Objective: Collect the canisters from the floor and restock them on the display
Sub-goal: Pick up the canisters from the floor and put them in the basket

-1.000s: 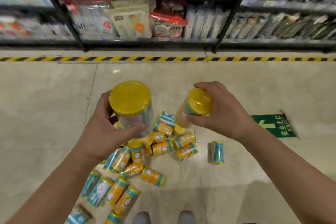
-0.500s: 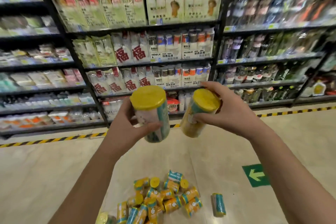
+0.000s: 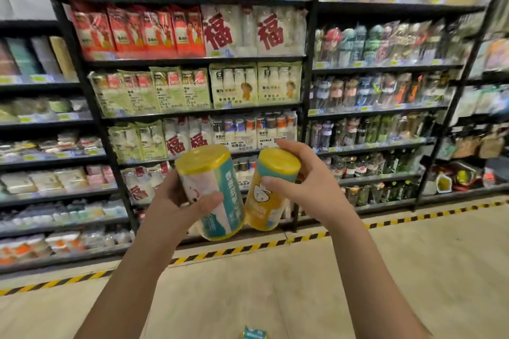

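1. Firstly, the left hand [image 3: 176, 206] grips a teal canister [image 3: 217, 201], thumb across its front, yellow lid uppermost.
2. The right hand [image 3: 305, 187] is clamped around an orange canister [image 3: 264, 206] just under its yellow lid.
3. Both are held in the air, tilted, side by side before the stocked shelves [image 3: 192, 62].
4. A third canister [image 3: 254, 334] lies on the floor [image 3: 275, 289] at the bottom edge of the view.

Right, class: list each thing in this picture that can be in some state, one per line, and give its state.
Teal canister: lid on, tilted, held up in the left hand.
Orange canister: lid on, tilted, held up in the right hand.
Floor canister: on the floor, mostly cut off by the picture's edge.
Shelves: stocked with goods.
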The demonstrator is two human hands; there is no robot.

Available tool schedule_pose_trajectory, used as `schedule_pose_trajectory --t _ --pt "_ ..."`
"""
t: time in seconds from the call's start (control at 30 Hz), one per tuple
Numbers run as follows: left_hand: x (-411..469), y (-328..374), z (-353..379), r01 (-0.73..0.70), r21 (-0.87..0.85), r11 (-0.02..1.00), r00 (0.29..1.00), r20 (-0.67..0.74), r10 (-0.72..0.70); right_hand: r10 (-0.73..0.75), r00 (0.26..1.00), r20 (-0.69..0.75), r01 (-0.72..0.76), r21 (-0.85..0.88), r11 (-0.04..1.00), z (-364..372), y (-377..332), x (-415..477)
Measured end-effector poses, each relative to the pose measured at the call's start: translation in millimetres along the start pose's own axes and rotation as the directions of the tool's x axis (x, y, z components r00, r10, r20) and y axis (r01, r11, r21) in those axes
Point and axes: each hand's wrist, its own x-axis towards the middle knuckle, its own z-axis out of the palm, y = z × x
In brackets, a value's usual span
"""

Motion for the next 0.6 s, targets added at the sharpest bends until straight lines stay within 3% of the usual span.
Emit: schedule_pose_trajectory --t 0.17,0.4,0.6 --pt "-10 13 -29 -0.010 0.003 1.000 0.999 -0.053 0.011 -0.041 0.996 0.082 0.038 0.039 0.999 24 -11 6" --pt "-45 18 -57 -0.012 -0.017 1.000 0.988 -0.157 0.009 -0.044 0.975 0.217 -0.038 0.360 0.932 61 -15 16" --pt "-96 30 -71 -0.028 0.088 0.996 0.927 -0.370 0.058 -0.147 0.895 0.421 -0.047 0.417 0.908 83 -27 22"
